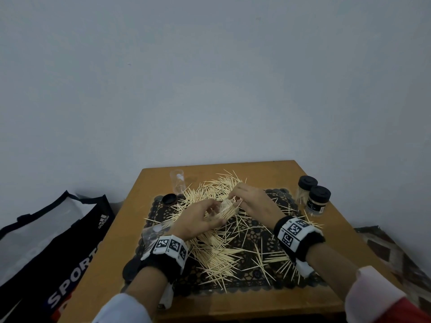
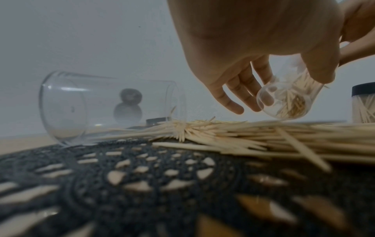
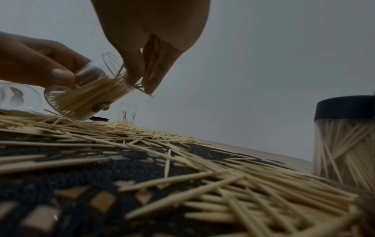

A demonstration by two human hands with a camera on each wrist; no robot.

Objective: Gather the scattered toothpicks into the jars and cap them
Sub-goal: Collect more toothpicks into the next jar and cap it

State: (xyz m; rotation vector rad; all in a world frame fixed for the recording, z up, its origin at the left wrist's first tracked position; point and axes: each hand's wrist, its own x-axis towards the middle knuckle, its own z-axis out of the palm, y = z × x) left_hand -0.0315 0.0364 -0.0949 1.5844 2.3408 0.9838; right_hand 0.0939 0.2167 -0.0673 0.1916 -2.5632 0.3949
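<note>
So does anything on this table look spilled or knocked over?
Yes. Toothpicks lie scattered all over the dark lace mat and onto the wooden table. One empty clear jar lies tipped on its side at the mat's left edge, uncapped.

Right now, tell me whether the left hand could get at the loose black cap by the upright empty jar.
Probably not yet: the left hand grips the tilted jar. The black cap lies uncovered beyond it, so freeing the hand should suffice.

Loose wooden toothpicks (image 1: pixel 217 243) blanket the dark lace mat (image 1: pixel 254 273); two black-capped jars (image 1: pixel 313 194) block the right, bare wooden surface (image 1: pixel 256 170) lies behind.
</note>
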